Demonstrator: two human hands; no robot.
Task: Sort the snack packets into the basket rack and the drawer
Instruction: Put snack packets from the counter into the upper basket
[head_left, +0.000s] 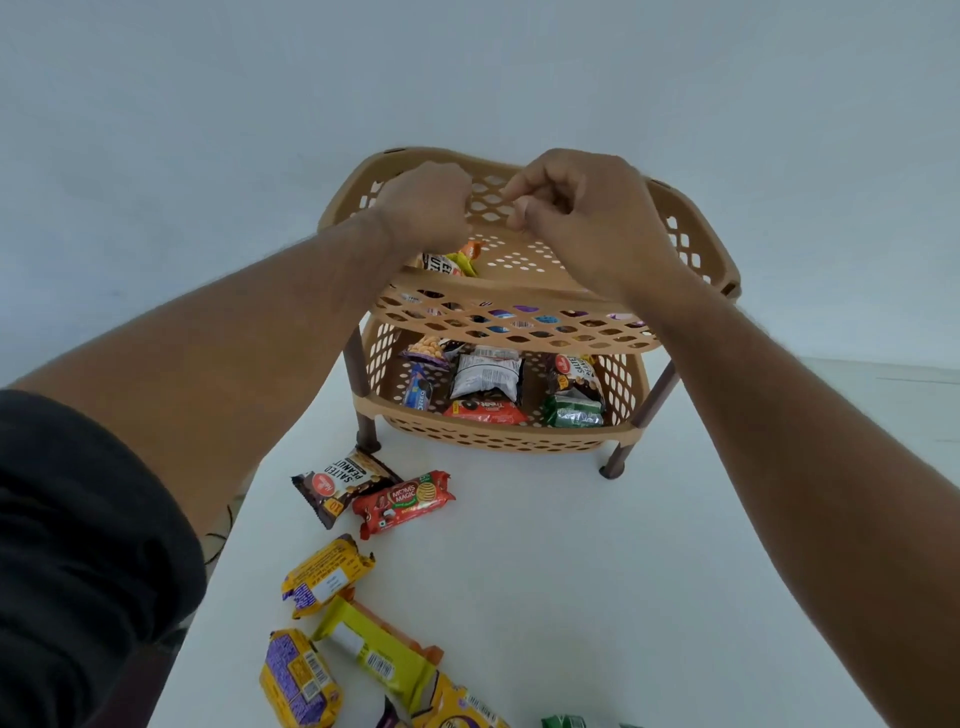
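A tan two-tier basket rack (519, 299) stands on the white table (571, 571). My left hand (426, 208) curls down into the top basket, over a brown-and-white packet with orange and green ends (451, 262); its fingertips are hidden, so a grip on the packet is unclear. My right hand (576, 208) hovers over the same basket with fingers pinched shut and nothing visible in them. The lower basket (493, 421) holds several packets, among them a blue Oreo pack (418, 392), a silver packet (485, 376) and a red packet (485, 410). No drawer is in view.
Loose packets lie on the table near its left edge: a salted peanut packet (343, 486), a red Mom's Magic pack (402, 501), yellow packs (327, 571) and a yellow-green one (374, 644). A plain wall stands behind the rack.
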